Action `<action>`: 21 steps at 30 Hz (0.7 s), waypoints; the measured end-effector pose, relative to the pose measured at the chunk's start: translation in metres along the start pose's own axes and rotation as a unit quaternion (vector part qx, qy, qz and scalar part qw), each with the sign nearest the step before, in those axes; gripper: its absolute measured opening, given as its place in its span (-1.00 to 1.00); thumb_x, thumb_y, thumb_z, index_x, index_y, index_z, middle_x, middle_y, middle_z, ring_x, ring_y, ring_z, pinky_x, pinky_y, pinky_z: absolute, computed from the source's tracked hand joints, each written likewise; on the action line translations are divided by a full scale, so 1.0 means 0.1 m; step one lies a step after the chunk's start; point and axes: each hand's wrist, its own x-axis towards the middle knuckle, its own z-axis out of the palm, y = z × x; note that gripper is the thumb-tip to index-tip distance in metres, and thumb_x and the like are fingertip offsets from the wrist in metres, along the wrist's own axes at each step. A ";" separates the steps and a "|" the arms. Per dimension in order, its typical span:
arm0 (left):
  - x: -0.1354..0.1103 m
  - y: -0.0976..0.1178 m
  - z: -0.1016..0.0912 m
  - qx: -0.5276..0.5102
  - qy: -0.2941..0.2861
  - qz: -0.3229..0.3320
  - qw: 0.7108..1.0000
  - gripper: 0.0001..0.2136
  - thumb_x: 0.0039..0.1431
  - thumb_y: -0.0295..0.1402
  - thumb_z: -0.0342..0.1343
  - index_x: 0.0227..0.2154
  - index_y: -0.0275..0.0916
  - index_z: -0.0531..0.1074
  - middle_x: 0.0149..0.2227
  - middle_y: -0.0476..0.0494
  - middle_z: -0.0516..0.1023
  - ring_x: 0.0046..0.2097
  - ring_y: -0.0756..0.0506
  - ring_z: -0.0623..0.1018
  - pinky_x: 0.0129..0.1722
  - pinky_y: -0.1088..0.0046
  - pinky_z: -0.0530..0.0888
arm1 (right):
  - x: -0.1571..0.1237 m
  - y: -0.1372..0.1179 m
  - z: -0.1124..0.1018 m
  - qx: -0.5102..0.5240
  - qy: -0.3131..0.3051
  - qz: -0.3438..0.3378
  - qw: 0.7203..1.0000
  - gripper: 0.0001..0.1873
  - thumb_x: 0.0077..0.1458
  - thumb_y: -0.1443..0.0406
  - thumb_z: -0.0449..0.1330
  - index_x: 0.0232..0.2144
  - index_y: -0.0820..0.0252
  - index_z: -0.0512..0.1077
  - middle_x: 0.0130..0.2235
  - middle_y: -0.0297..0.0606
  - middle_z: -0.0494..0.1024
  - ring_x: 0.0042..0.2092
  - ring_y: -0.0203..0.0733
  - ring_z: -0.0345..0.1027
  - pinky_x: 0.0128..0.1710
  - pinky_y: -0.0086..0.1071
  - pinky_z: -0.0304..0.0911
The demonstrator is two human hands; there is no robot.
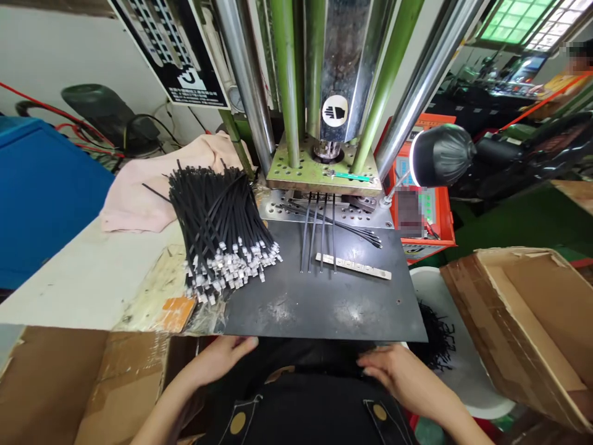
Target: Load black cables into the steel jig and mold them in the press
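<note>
Below the front edge of the dark metal plate [278,315], my left hand [225,355] has its thumb stretched out, its other fingers partly hidden; nothing shows in it. On the other side my right hand [391,368] hangs beside my dark apron [315,402], fingers loosely apart and holding nothing visible. A thick pile of black cables [217,210] with white connectors [236,266] lies at the plate's left. Several separate black cables [322,238] stick out from under the press's drilled plate [296,173]. Their ends reach across a slotted metal strip [365,268].
A lit lamp [440,156] stands right of the press, before a red control box [426,216]. Cardboard boxes [523,309] flank the table, with a white tub [477,377] of black scraps at the right. A pink cloth [139,185] lies behind the pile. Another person sits far right.
</note>
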 end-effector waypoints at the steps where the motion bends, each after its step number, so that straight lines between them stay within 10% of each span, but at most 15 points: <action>1: -0.06 0.09 -0.02 -0.001 -0.043 0.009 0.999 -0.42 0.13 0.12 -0.02 -0.05 -0.28 0.50 -0.02 -0.27 0.57 -0.02 -0.27 0.55 0.05 0.26 0.43 | 0.10 -0.12 -0.13 0.019 0.012 -0.016 1.000 -0.74 0.33 0.22 0.04 -0.13 0.01 0.53 -0.20 -0.29 0.63 -0.21 -0.20 0.51 -0.17 -0.39 0.40; 6: -0.30 0.76 -0.12 0.009 -0.131 0.068 0.989 -0.58 0.22 -0.04 0.08 0.06 -0.12 0.44 0.01 -0.13 0.53 0.02 -0.14 0.51 0.07 0.37 0.42 | 0.88 -0.06 -0.48 -0.191 0.239 0.009 0.952 -0.65 0.25 0.19 0.14 0.02 0.25 0.42 -0.06 0.00 0.50 -0.02 0.10 0.31 -0.01 -0.01 0.24; 12: -0.36 1.05 -0.13 0.071 0.018 0.230 0.970 -0.75 0.30 -0.15 0.02 -0.15 -0.10 0.53 -0.17 -0.11 0.58 -0.16 -0.09 0.56 -0.11 0.48 0.48 | 0.86 0.22 -0.36 -0.151 0.208 -0.025 0.966 -0.80 0.28 0.36 0.05 -0.13 0.23 0.45 -0.20 -0.10 0.44 -0.15 -0.03 0.23 -0.14 -0.15 0.24; 16: -0.18 1.02 -0.01 0.102 0.204 0.308 0.924 -0.65 0.27 -0.14 0.08 0.08 -0.08 0.42 0.05 -0.19 0.48 -0.03 -0.14 0.54 -0.06 0.40 0.51 | 0.50 0.03 -0.20 -0.079 0.183 -0.087 0.976 -0.76 0.29 0.37 0.04 -0.03 0.21 0.40 -0.19 -0.11 0.43 -0.15 -0.07 0.24 -0.16 -0.16 0.29; 21: 0.07 1.13 0.14 0.228 0.281 0.356 0.861 -0.75 0.34 -0.26 0.01 -0.03 -0.19 0.47 -0.10 -0.20 0.54 -0.15 -0.15 0.53 -0.07 0.24 0.50 | 0.59 -0.30 -0.09 -0.059 0.115 -0.131 0.983 -0.74 0.29 0.36 0.04 -0.02 0.23 0.42 -0.18 -0.08 0.46 -0.17 -0.06 0.27 -0.18 -0.12 0.36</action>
